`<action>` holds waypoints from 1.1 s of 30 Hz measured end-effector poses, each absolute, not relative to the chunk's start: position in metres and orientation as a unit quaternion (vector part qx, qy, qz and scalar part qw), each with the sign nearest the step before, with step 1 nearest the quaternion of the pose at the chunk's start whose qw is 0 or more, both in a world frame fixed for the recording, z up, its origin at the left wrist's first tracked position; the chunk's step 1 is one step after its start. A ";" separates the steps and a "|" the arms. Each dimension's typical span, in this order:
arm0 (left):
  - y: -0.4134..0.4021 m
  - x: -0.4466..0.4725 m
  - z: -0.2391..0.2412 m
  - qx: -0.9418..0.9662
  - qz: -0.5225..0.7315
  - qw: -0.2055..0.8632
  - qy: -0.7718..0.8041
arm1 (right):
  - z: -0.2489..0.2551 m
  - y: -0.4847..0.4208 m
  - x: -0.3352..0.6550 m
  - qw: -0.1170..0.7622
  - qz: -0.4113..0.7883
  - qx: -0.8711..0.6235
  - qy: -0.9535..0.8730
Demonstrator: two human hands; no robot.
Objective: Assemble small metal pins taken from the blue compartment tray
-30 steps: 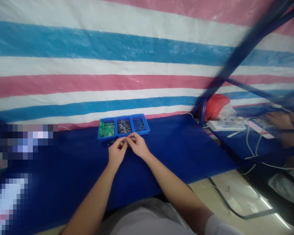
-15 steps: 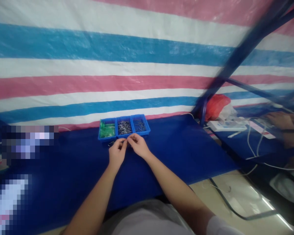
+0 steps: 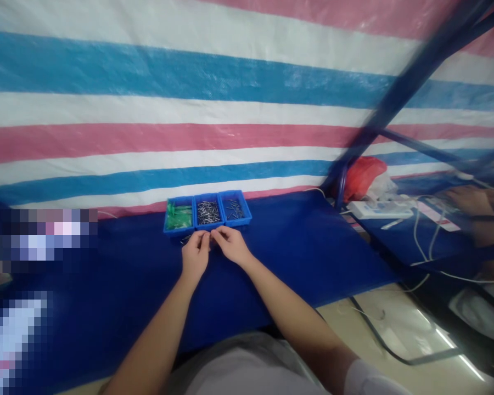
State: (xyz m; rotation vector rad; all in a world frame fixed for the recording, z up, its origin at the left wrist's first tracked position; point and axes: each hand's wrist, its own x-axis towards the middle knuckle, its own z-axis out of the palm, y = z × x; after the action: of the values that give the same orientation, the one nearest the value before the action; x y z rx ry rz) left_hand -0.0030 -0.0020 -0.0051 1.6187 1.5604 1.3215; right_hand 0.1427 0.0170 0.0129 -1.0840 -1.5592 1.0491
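Soft, dim light leaves faint glints on the striped red, white and blue plastic sheet and glare streaks on the glossy beige floor; the right edge blurs, and coarse pixelation covers the lower left.

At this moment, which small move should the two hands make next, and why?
Perhaps ease the right hand slightly toward the left hand, slowly, because their fingers face each other closely in front of the middle blue bin of metal pieces. Anything held between them is too small to tell.

no legible text, brands, numbers, signs
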 end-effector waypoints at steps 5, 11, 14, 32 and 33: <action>-0.001 -0.004 -0.007 0.601 0.489 0.248 0.582 | 0.012 0.018 0.143 0.468 0.433 -0.446 -0.628; 0.001 -0.003 -0.009 0.591 0.499 0.248 0.584 | 0.009 0.020 0.143 0.478 0.445 -0.443 -0.614; 0.001 -0.003 -0.010 0.589 0.502 0.248 0.583 | 0.008 0.021 0.143 0.481 0.447 -0.448 -0.607; -0.002 -0.003 -0.001 0.590 0.487 0.244 0.596 | 0.015 0.017 0.142 0.469 0.435 -0.447 -0.625; -0.002 -0.003 0.000 0.588 0.488 0.243 0.597 | 0.015 0.016 0.143 0.470 0.436 -0.446 -0.624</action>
State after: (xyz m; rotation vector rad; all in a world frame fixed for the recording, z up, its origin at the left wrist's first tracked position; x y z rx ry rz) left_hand -0.0027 -0.0023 -0.0003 1.6076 1.6317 1.3346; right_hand 0.1425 0.0164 0.0151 -1.0942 -1.5296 1.0689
